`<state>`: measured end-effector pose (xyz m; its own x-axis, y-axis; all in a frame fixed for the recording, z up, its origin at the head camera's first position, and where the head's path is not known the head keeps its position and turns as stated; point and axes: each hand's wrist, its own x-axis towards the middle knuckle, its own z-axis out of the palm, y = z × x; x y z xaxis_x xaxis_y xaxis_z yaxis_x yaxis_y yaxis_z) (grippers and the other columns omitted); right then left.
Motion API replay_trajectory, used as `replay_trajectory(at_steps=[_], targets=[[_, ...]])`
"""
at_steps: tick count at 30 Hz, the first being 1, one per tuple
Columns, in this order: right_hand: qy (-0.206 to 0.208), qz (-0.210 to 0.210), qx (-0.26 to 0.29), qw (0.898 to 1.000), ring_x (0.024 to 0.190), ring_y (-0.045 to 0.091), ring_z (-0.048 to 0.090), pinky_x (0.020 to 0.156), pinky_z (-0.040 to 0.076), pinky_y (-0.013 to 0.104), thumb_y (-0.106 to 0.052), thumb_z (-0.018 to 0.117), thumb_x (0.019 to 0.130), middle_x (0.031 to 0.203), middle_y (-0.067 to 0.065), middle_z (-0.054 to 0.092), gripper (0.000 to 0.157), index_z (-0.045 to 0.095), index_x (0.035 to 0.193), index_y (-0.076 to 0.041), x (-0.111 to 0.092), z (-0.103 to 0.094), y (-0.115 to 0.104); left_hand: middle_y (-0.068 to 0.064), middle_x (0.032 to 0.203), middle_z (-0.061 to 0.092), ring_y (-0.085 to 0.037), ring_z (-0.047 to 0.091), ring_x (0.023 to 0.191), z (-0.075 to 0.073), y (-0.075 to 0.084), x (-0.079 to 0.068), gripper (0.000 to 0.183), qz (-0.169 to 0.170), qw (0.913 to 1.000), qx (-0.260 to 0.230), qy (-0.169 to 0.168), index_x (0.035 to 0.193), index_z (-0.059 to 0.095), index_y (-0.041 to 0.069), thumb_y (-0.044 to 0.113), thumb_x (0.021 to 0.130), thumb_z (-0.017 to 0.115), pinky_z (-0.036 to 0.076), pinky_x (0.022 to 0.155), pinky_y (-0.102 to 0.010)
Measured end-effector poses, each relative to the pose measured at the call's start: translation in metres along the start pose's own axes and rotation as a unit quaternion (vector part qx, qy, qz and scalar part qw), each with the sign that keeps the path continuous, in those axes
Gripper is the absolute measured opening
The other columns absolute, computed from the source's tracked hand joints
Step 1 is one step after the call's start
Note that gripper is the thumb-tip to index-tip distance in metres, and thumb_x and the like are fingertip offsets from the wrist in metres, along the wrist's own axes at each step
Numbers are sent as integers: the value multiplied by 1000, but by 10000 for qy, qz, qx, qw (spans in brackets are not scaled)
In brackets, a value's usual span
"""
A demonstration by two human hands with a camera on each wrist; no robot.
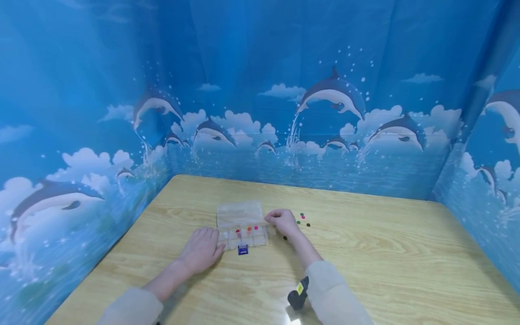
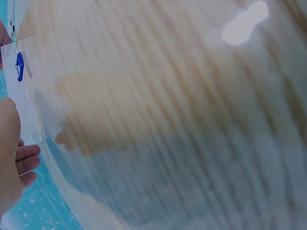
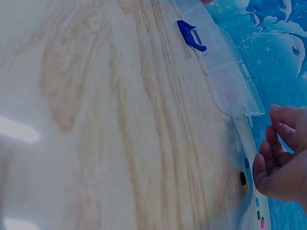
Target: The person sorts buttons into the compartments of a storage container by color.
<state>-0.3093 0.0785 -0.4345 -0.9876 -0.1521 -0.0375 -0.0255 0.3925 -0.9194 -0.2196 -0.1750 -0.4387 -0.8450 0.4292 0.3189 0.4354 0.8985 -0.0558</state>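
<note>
A clear plastic compartment box (image 1: 233, 243) lies on the table with its lid (image 1: 239, 214) swung back. Its blue latch (image 1: 243, 249) faces the near side. Small discs show inside: a red disc (image 1: 238, 231), an orange disc (image 1: 249, 229) and a pink disc (image 1: 256, 228). My left hand (image 1: 201, 248) rests against the box's left end, fingers fairly straight. My right hand (image 1: 282, 222) hovers by the right end. Its thumb and index fingertips (image 3: 275, 109) come close together; whether a small piece sits between them cannot be seen. The other right fingers are curled.
Loose small discs lie right of my right hand, among them a green disc (image 1: 302, 214), a pink disc (image 1: 303, 217) and a black disc (image 1: 308, 225). A black device with a yellow label (image 1: 299, 289) is by my right sleeve. Dolphin-print curtains (image 1: 243, 149) border the wooden table (image 1: 386, 253).
</note>
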Motion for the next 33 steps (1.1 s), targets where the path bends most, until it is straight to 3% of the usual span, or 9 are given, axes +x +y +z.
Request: replay_trajectory(at_steps=[8, 24, 33], targets=[[238, -16, 93, 9997, 84, 18, 56, 75, 47, 33, -10, 60, 88, 91, 7, 65, 13, 66, 94, 1, 0, -12, 7, -15, 93, 55, -31, 52, 93, -2, 1, 0, 35, -114, 9995, -22, -295, 98, 53, -2, 32, 92, 52, 40, 87, -44], [1069, 197, -37, 9941, 95, 27, 55, 85, 44, 42, -12, 61, 88, 99, 13, 63, 18, 64, 98, 2, 0, -49, 23, -17, 97, 57, -32, 52, 97, -3, 1, 0, 37, -136, 9993, -71, -347, 103, 54, -4, 32, 92, 52, 39, 91, -45], [1422, 307, -239, 9891, 83, 23, 57, 72, 46, 33, -15, 61, 88, 93, 11, 62, 20, 64, 100, 1, 0, -65, 24, -17, 99, 57, -32, 52, 98, -2, 0, 1, 39, -179, 9990, -68, -395, 104, 54, -4, 33, 93, 51, 39, 92, -45]])
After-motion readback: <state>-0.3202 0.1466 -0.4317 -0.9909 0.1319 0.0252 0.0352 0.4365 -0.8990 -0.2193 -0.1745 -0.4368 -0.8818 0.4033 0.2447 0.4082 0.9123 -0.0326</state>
